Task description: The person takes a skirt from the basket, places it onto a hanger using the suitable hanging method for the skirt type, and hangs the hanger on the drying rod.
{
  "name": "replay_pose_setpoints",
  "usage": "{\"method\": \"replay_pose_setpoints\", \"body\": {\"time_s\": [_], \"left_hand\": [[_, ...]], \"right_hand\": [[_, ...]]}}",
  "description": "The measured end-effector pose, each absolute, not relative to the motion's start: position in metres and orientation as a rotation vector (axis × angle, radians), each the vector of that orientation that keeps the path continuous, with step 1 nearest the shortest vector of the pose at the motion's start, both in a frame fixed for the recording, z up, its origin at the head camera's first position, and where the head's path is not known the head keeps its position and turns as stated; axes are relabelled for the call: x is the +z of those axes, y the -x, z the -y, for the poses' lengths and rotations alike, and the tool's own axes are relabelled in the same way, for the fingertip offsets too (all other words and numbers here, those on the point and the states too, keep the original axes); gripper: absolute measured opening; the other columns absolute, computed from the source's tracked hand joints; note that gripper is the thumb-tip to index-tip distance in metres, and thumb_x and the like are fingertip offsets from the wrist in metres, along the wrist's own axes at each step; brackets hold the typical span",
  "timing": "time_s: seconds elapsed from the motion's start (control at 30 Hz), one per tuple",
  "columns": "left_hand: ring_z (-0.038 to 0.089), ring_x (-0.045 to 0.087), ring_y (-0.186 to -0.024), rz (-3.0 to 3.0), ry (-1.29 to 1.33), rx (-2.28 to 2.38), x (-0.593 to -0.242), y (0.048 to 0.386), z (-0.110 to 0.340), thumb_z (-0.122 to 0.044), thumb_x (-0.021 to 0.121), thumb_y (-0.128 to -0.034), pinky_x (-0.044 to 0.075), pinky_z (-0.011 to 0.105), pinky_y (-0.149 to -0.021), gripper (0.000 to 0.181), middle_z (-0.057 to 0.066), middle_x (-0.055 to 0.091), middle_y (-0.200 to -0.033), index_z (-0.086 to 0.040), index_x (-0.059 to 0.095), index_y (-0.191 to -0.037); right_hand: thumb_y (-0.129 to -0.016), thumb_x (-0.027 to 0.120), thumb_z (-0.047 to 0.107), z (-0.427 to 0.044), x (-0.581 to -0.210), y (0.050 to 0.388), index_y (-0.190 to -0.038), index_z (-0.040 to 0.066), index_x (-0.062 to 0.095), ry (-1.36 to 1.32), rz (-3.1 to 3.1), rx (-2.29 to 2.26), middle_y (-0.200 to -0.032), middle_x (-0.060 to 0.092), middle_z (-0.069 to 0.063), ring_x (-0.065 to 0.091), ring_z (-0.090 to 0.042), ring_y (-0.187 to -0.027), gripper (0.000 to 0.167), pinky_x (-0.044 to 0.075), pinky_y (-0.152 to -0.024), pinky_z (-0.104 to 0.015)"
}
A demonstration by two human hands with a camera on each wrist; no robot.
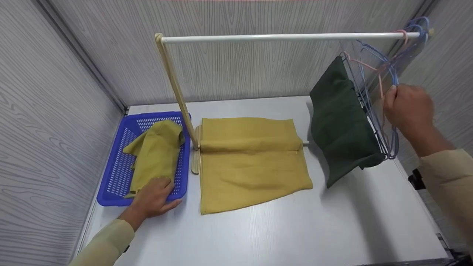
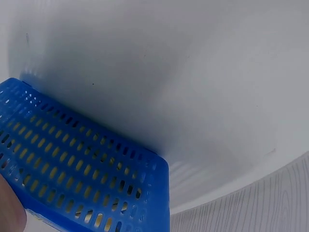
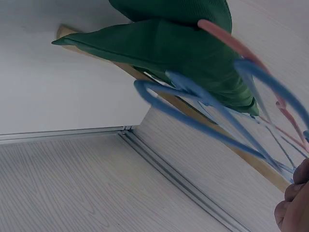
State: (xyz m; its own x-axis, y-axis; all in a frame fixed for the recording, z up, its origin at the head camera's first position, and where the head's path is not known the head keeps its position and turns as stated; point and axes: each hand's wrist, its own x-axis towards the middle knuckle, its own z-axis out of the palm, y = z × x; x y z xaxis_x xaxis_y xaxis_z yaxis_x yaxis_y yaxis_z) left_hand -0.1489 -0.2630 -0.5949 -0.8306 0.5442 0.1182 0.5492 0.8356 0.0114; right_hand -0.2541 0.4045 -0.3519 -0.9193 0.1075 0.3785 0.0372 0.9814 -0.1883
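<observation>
A blue plastic basket (image 1: 111,184) stands at the left with a crumpled yellow cloth (image 1: 157,151) inside it. My left hand (image 1: 155,195) holds the basket's near rim, fingers over the edge and thumb outside. In the left wrist view the basket's slotted wall (image 2: 87,159) fills the lower left. At the right, several blue and pink hangers (image 1: 394,75) hang close together from a white rod (image 1: 277,37). My right hand (image 1: 410,107) grips blue hangers there; exactly how many is hidden. A dark green cloth (image 1: 343,122) drapes from the hangers, just left of that hand.
A wooden upright (image 1: 172,77) carries the rod's left end. Mustard-yellow cloth (image 1: 255,173) lies spread on the white table (image 1: 258,240), over a low crossbar (image 1: 306,143). Grey wood-grain panels (image 1: 251,74) enclose the back and sides.
</observation>
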Motion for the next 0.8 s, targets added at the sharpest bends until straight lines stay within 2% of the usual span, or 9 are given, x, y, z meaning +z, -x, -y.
{"method": "replay_pose_setpoints", "body": {"time_s": [0.13, 0.27, 0.47, 0.63, 0.8], "left_hand": [[0.030, 0.054, -0.104, 2.909, 0.842, -0.038, -0.595, 0.150, 0.263, -0.058, 0.061, -0.0887, 0.041, 0.049, -0.101, 0.066, 0.011, 0.059, -0.106, -0.001, 0.063, -0.122], [0.033, 0.055, -0.113, 2.940, 0.831, -0.026, -0.592, 0.152, 0.261, -0.058, 0.060, -0.0898, 0.039, 0.052, -0.106, 0.068, 0.014, 0.062, -0.114, 0.000, 0.062, -0.126], [0.033, 0.055, -0.116, 2.953, 0.838, -0.028, -0.591, 0.150, 0.261, -0.058, 0.058, -0.0907, 0.038, 0.052, -0.108, 0.068, 0.015, 0.063, -0.117, -0.001, 0.062, -0.127], [0.033, 0.055, -0.115, 2.936, 0.848, -0.019, -0.592, 0.151, 0.261, -0.058, 0.059, -0.0903, 0.039, 0.052, -0.107, 0.066, 0.015, 0.062, -0.115, -0.002, 0.062, -0.125], [0.033, 0.055, -0.115, 2.937, 0.853, -0.012, -0.593, 0.151, 0.261, -0.058, 0.058, -0.0907, 0.038, 0.052, -0.107, 0.065, 0.015, 0.063, -0.115, -0.002, 0.063, -0.124]], "right_hand": [[-0.104, 0.028, 0.032, -0.399, -0.348, 0.250, -0.076, -0.002, 0.052, 0.154, 2.724, 0.356, -0.070, 0.046, -0.019, 0.045, -0.035, -0.068, 0.051, 0.033, -0.056, -0.043], [-0.102, 0.030, 0.034, -0.395, -0.346, 0.245, -0.076, 0.000, 0.055, 0.226, 2.680, 0.481, -0.066, 0.046, -0.014, 0.046, -0.029, -0.063, 0.049, 0.035, -0.051, -0.035], [-0.100, 0.036, 0.033, -0.379, -0.344, 0.236, -0.084, 0.002, 0.062, 0.302, 2.570, 0.715, -0.067, 0.047, -0.004, 0.046, -0.016, -0.063, 0.043, 0.036, -0.052, -0.022], [-0.103, 0.037, 0.036, -0.357, -0.351, 0.232, -0.085, 0.008, 0.059, 0.289, 2.493, 0.863, -0.070, 0.046, 0.001, 0.046, -0.012, -0.067, 0.039, 0.036, -0.058, -0.018], [-0.104, 0.040, 0.038, -0.329, -0.364, 0.223, -0.090, 0.005, 0.061, 0.188, 2.451, 0.874, -0.072, 0.047, 0.001, 0.047, -0.011, -0.066, 0.041, 0.037, -0.060, -0.018]]}}
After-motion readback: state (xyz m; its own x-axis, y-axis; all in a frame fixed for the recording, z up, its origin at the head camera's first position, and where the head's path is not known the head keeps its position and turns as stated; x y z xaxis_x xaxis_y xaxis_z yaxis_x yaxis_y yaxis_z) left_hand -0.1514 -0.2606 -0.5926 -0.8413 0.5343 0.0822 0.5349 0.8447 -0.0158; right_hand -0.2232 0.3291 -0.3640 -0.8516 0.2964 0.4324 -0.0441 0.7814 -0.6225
